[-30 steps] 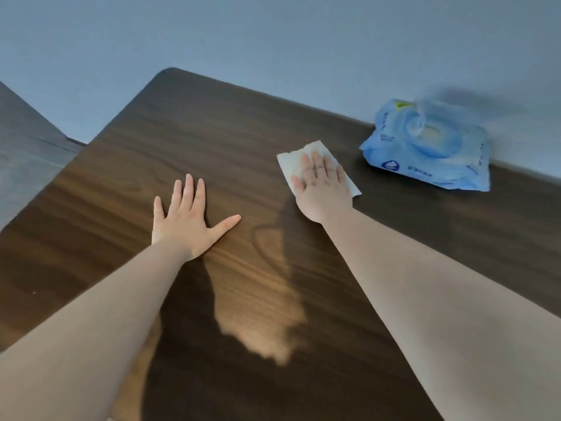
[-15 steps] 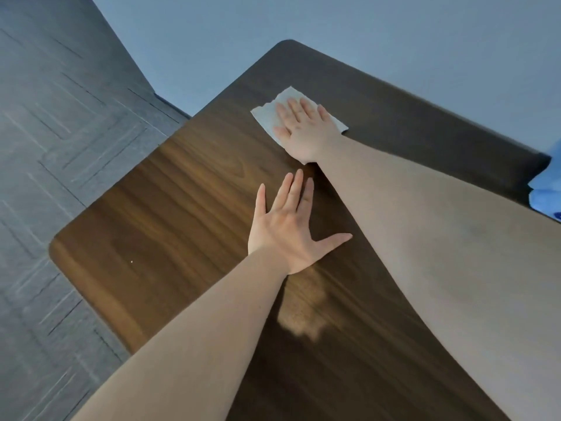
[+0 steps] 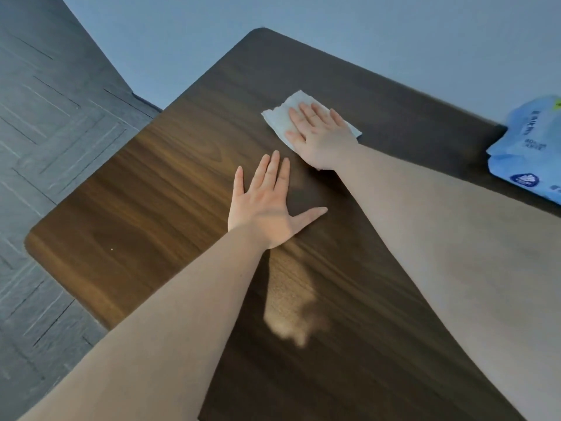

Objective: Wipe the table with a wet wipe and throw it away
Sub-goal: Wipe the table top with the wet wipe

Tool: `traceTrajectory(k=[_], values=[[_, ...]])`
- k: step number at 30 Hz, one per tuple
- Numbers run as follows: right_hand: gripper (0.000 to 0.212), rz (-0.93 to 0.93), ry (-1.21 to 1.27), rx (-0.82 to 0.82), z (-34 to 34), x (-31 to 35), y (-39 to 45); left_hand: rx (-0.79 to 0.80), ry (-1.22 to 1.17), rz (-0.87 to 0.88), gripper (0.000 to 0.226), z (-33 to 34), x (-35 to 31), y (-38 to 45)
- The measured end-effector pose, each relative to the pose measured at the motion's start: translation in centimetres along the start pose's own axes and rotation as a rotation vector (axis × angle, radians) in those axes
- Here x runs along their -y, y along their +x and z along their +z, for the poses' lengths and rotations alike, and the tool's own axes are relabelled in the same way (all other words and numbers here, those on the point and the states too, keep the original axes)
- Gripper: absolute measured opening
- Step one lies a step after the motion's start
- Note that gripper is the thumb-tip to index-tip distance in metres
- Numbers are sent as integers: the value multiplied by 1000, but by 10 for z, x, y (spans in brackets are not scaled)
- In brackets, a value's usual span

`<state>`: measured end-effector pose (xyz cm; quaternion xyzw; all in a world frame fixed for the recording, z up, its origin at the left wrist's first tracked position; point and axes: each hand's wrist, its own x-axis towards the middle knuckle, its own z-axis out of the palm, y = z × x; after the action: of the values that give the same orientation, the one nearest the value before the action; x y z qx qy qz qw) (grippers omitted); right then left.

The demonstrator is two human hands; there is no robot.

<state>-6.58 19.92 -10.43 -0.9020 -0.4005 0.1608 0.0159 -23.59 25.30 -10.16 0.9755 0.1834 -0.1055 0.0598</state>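
A white wet wipe [image 3: 280, 117] lies flat on the dark wooden table [image 3: 158, 189], toward its far side. My right hand [image 3: 318, 135] presses down on the wipe with flat fingers and covers most of it. My left hand [image 3: 267, 205] rests palm down on the bare wood, fingers spread, just in front of the right hand and holding nothing.
A blue pack of wet wipes [image 3: 531, 153] sits at the table's right edge of view. A pale wall [image 3: 334, 25] runs behind the table. Grey tiled floor [image 3: 45, 132] lies beyond the table's left edge and rounded corners.
My right hand slid the wipe left across the far side of the table, then back a little toward the middle. The view swung left, so the blue pack is now at the right edge.
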Motion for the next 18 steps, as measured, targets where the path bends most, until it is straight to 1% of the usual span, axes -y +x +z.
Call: traceTrajectory(k=[5,8,10,13,18], values=[[57,228,86,-23,11,-54,-83,24,51,3,107,-2,-2,-5],[57,360,117,-34,20,-93,-135,14,181,89,93,-7,-11,-11],[57,454,148,-44,27,-118,-171,-20,208,159,82,-9,-31,-18],[57,577,182,-97,39,-154,-229,-12,194,279,77,-8,-87,-27],[57,780,214,-122,59,-217,-334,49,117,523,75,3,-212,-46]])
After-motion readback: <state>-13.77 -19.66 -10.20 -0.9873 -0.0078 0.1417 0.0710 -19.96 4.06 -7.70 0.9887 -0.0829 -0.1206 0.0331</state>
